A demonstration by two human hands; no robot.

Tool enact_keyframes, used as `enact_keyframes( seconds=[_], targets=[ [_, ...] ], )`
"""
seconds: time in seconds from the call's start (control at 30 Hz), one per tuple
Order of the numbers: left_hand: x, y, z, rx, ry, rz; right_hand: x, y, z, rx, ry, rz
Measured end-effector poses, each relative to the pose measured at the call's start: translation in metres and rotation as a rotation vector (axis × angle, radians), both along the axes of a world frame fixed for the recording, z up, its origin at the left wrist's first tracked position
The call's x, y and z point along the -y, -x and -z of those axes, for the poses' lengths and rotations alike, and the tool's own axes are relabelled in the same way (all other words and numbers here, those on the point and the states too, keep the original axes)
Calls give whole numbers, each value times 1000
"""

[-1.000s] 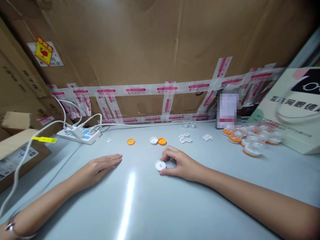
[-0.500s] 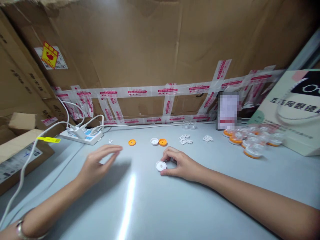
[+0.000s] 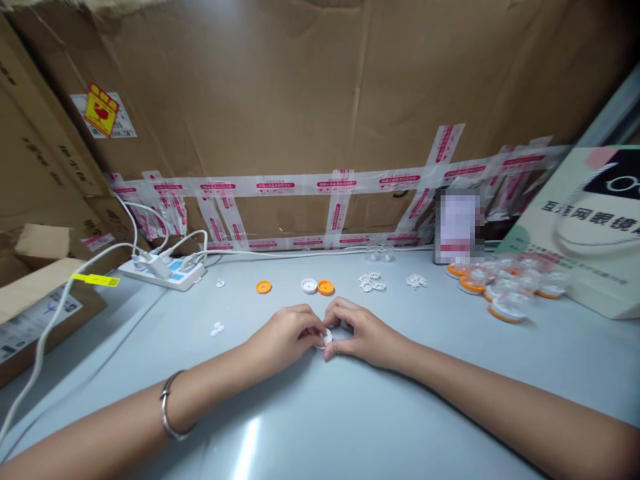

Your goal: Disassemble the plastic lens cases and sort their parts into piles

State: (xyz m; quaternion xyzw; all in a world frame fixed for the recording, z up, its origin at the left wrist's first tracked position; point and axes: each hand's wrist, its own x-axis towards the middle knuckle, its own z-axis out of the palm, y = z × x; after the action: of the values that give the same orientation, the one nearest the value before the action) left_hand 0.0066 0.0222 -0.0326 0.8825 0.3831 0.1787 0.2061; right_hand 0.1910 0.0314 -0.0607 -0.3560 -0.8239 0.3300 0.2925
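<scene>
Between thumb and fingers, my right hand (image 3: 364,333) grips a small white round plastic cup (image 3: 328,337) by its right side, just above or on the table. My left hand (image 3: 287,337) reaches in from the left with its fingers closed together. Its fingertips come down onto the cup and cover part of it; anything pinched in them is hidden. Beyond the hands lie another white round cup (image 3: 309,286), an orange cup (image 3: 326,287) touching it, and an orange ring (image 3: 264,287). A few small white pieces (image 3: 217,329) rest left of my left hand.
White gear-like parts (image 3: 373,282) and smaller white bits (image 3: 416,281) lie farther back. Clear-domed orange pieces (image 3: 509,307) cluster at right beside a paper bag (image 3: 595,227) and a phone (image 3: 457,227). A power strip (image 3: 173,270) with cables stands left, near a cardboard box (image 3: 50,300).
My left hand has moved right, from over the left side of the table to the white cup. Small white pieces it hid now show. My right hand stays nearly in place, still holding the cup.
</scene>
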Motion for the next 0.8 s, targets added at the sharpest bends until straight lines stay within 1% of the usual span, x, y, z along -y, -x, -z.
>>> enact_keyframes(
  seconds=[0.1,0.2,0.3,0.47,0.57,0.63,0.7,0.8],
  targets=[
    [-2,-5,-2,-58,-30,-11,0,1,0,-11,8,-1],
    [-6,-10,-4,-149,-75,44,1,2,0,-11,25,17],
    [-9,-11,-6,-211,-164,159,2,2,-1,-5,28,30],
    [-13,-2,-8,-255,-428,442,3,3,-3,-13,19,35],
    [-16,0,-11,-295,-541,499,2,3,-3,-8,30,32],
    [-18,-3,-13,-325,-560,518,2,3,-4,3,37,31],
    [-21,-8,-14,-339,-542,538,3,4,-5,13,48,34],
    [-22,-13,-16,-295,-495,538,3,4,-6,13,60,24]
  ],
)
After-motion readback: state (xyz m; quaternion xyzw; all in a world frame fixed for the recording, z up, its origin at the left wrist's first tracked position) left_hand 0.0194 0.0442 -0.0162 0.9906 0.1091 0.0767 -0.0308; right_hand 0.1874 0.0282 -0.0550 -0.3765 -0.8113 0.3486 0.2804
